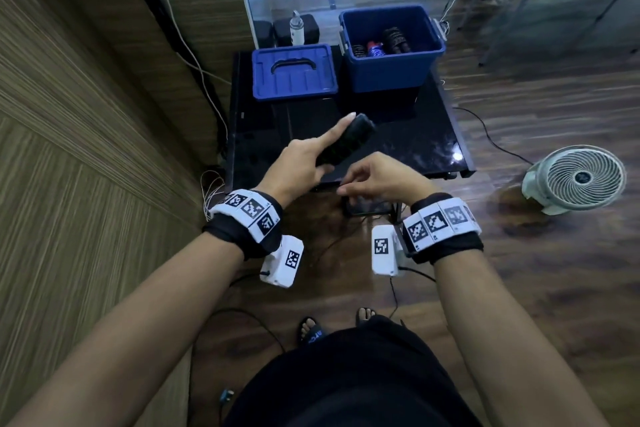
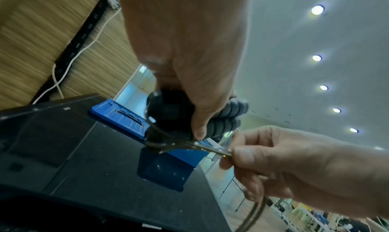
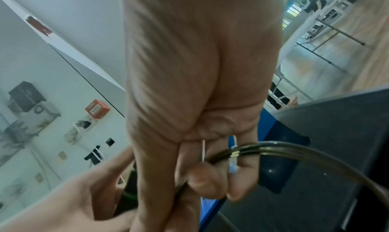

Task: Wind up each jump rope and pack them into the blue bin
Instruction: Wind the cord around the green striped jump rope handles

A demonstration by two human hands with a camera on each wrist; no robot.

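Over a black table [image 1: 398,135], the left hand [image 1: 298,166] grips a jump rope's dark handles [image 1: 346,139], forefinger stretched along them. The right hand [image 1: 377,177] pinches the thin cord [image 2: 210,148] just beside the handles (several strands bunched together). The open blue bin [image 1: 391,69] stands at the table's far side, wound ropes inside. Winding likely goes best with the cord taut and turns snug around the handles.
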